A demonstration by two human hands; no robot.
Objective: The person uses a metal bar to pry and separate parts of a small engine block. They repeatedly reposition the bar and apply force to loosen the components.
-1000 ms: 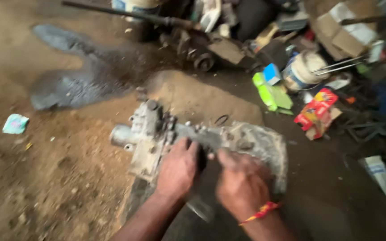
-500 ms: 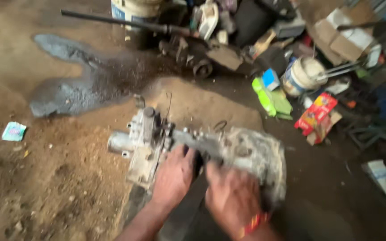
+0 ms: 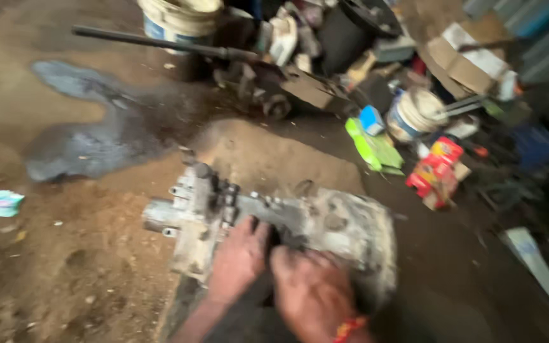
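A grimy grey metal gearbox housing (image 3: 325, 222) lies on its side on the dirt floor, its narrow flanged end (image 3: 185, 216) pointing left. My left hand (image 3: 239, 260) rests on the near side of the housing at its middle, fingers curled against the metal. My right hand (image 3: 312, 295), with a red thread at the wrist, presses on the housing just to the right of it. The two hands almost touch. The picture is blurred, so whether either hand holds a tool is unclear.
A dark wet oil patch (image 3: 103, 140) spreads on the ground at left. A long black bar (image 3: 154, 41) lies at the back by a white bucket (image 3: 176, 16). Clutter fills the right: a green bottle (image 3: 370, 146), a red packet (image 3: 436, 171), a tub (image 3: 414, 114), cardboard (image 3: 465, 60).
The view has shifted down and left, so the gearbox sits lower in the picture. Both hands have stayed on the housing, drawing closer together.
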